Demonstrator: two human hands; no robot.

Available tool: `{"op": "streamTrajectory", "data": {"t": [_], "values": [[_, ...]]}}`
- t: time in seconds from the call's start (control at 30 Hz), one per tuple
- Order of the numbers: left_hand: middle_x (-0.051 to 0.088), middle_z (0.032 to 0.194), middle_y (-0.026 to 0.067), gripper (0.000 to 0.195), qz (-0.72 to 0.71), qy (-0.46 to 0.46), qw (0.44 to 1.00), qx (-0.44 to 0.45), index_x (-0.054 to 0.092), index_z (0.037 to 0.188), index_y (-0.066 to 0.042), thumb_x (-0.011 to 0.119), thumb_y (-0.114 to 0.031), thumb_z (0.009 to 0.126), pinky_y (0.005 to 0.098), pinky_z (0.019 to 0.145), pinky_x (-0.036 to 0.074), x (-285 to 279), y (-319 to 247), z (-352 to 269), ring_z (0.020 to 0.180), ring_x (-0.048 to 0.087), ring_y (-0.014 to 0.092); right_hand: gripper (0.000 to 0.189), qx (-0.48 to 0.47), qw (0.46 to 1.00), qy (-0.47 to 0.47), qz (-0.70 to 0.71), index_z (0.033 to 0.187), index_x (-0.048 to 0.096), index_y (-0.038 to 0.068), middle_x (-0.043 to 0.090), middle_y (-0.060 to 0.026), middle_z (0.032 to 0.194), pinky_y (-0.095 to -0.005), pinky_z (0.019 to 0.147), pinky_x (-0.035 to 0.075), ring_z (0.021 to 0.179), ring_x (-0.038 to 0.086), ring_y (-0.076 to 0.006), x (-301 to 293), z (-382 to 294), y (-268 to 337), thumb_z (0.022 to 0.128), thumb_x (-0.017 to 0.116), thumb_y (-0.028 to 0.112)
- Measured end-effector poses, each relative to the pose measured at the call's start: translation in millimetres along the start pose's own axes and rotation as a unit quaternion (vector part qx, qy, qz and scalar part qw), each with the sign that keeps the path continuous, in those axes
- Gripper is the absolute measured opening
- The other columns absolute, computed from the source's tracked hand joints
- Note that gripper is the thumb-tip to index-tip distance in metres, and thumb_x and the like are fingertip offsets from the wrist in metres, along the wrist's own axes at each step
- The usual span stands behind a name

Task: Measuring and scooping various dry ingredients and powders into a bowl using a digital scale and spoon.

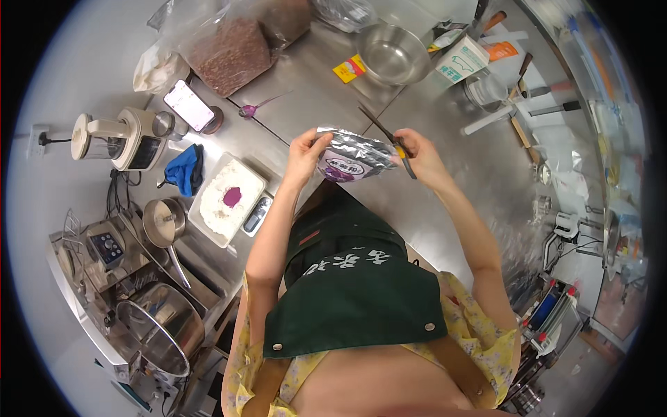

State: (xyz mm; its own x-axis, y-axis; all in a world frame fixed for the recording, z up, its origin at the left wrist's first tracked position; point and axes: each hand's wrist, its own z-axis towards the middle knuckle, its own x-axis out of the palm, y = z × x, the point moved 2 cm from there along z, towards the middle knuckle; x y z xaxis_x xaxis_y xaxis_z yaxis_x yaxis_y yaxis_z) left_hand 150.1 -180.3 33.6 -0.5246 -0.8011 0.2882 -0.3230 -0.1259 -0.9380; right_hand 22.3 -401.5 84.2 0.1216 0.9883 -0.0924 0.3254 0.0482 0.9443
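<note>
My left hand (306, 155) pinches the upper left corner of a silver foil pouch (351, 156) that bears writing and a purple picture. My right hand (421, 156) is closed around a pair of scissors (403, 151) with dark blades and yellow in the handles. The blades point up and away, and the handles lie beside the pouch's right end. Whether the right fingers also touch the pouch I cannot tell. To the left, a white tub (226, 240) of white powder with a purple patch of powder (232, 197) rests on a digital scale (257, 215).
A spoon with purple residue (248, 111) lies beyond the tub, near a propped phone (189, 106). At the back stand a steel bowl (394, 54), a yellow packet (349, 69) and a carton (462, 60). A blue cloth (183, 169), blender (130, 136) and saucepan (162, 221) are left.
</note>
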Motion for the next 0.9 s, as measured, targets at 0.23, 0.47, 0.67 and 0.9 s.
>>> {"op": "streamTrajectory", "data": {"t": [0.23,0.47,0.67,0.9], "values": [[0.068,0.094,0.0035,0.024,-0.06,-0.032,0.998,0.004,0.063,0.113,0.001,0.058,-0.011,0.093,0.0229,0.07,0.049,1.6,-0.5,17.8,0.081,0.061,0.008,0.05,0.013,0.987,-0.029,-0.158,0.121,0.05,0.003,0.06,-0.0052,0.097,-0.0279,0.08,0.045,0.088,0.056,-0.0121,-49.6,-32.8,8.5,0.077,0.074,0.006],[0.068,0.096,0.0029,0.023,-0.049,-0.008,0.999,0.017,0.064,0.112,-0.002,0.059,-0.014,0.093,0.0236,0.074,0.049,-0.9,1.4,29.0,0.084,0.061,0.009,0.053,0.115,0.957,0.179,-0.198,0.128,0.049,0.004,0.056,-0.0019,0.104,-0.0275,0.079,0.044,0.085,0.052,-0.0109,-94.9,-62.0,-15.4,0.079,0.07,0.007],[0.068,0.097,0.003,0.024,-0.033,-0.002,0.999,-0.005,0.063,0.114,-0.002,0.059,-0.015,0.093,0.0249,0.077,0.049,-2.0,0.6,31.7,0.085,0.061,0.009,0.054,0.122,0.944,0.272,-0.143,0.128,0.051,0.005,0.042,0.0031,0.082,-0.0253,0.073,0.042,0.076,0.044,-0.0089,-82.4,-36.1,-17.6,0.079,0.069,0.018],[0.068,0.098,0.0039,0.027,-0.012,-0.003,1.0,-0.001,0.062,0.116,-0.002,0.059,-0.016,0.093,0.0242,0.076,0.049,-2.8,-0.4,35.3,0.086,0.061,0.01,0.047,0.109,0.932,0.303,-0.164,0.125,0.053,0.004,0.042,0.0044,0.081,-0.0224,0.066,0.04,0.071,0.044,-0.0072,-76.8,-23.4,-3.3,0.082,0.061,0.019]]}}
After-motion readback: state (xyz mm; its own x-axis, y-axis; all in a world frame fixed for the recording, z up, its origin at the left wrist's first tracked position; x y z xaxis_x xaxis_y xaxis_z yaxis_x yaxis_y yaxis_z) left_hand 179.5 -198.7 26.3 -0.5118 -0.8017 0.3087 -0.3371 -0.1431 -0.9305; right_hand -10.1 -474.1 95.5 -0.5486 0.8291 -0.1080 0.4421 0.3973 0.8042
